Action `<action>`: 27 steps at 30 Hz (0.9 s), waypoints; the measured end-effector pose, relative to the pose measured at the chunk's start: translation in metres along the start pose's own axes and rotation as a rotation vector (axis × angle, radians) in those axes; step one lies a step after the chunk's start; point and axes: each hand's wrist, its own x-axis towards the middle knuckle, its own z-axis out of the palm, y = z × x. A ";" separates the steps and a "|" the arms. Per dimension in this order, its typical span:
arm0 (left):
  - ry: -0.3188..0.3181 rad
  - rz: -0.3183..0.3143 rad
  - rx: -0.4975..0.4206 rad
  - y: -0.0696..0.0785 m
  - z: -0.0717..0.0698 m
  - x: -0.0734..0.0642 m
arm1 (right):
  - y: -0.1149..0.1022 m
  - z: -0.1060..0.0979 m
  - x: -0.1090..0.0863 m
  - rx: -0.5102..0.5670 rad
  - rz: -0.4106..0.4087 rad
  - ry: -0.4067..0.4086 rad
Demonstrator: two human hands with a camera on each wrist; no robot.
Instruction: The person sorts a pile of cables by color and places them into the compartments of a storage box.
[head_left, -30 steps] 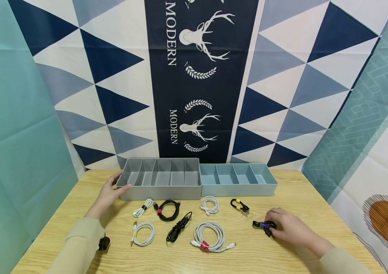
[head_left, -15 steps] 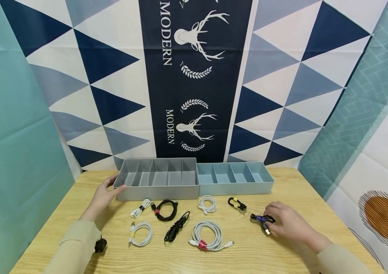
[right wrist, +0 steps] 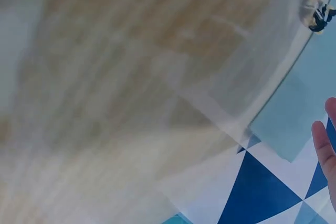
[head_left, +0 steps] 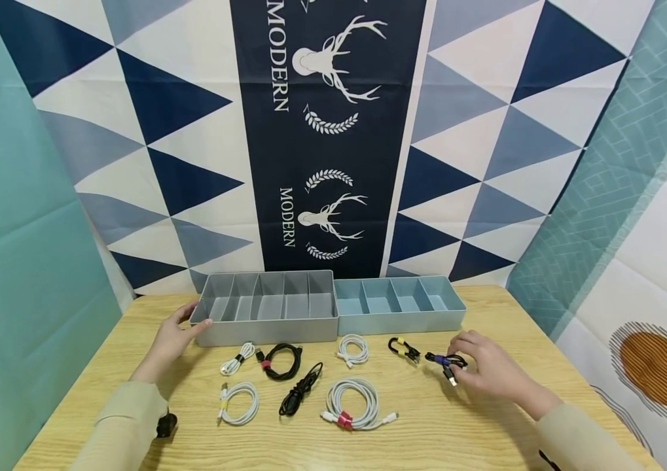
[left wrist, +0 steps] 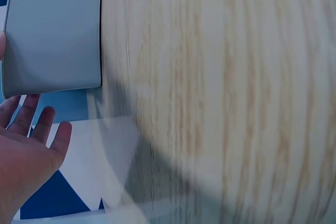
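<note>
My right hand (head_left: pixel 489 367) pinches a bundled black USB cable (head_left: pixel 446 360) with a blue tie; its metal plug points down toward the front. In the right wrist view only some fingertips (right wrist: pixel 324 148) show, and the held cable is out of sight. At the far left, my left hand (head_left: pixel 169 340) touches the left end of the grey divided box (head_left: pixel 268 332), thumb at the front rim and fingers along the end wall. Seen from the left wrist, those fingers (left wrist: pixel 44 124) are extended and spread. A light blue divided box (head_left: pixel 400 322) adjoins the grey one.
Between the hands lie a black cable with a yellow tie (head_left: pixel 405 350), a large white cable with a red tie (head_left: pixel 353 405), a black cable with a red tie (head_left: pixel 280 362), a plain black cable (head_left: pixel 300 390) and several white cables. A patterned cloth (head_left: pixel 333 131) hangs behind.
My right hand has moved forward and slightly left with the black USB cable, closer to the yellow-tied one. The left hand stays at the grey box. The head view has shifted slightly.
</note>
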 end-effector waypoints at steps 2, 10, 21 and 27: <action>-0.001 -0.002 0.000 0.000 0.000 0.000 | 0.001 -0.002 0.005 0.000 -0.018 0.007; -0.014 -0.012 0.003 0.001 -0.001 0.001 | 0.006 -0.010 0.019 -0.006 -0.028 0.000; -0.028 -0.006 -0.006 0.001 -0.002 0.002 | 0.005 -0.021 0.046 -0.025 -0.038 -0.029; -0.026 -0.014 -0.006 0.002 -0.002 0.002 | 0.006 -0.029 0.062 -0.041 -0.041 -0.048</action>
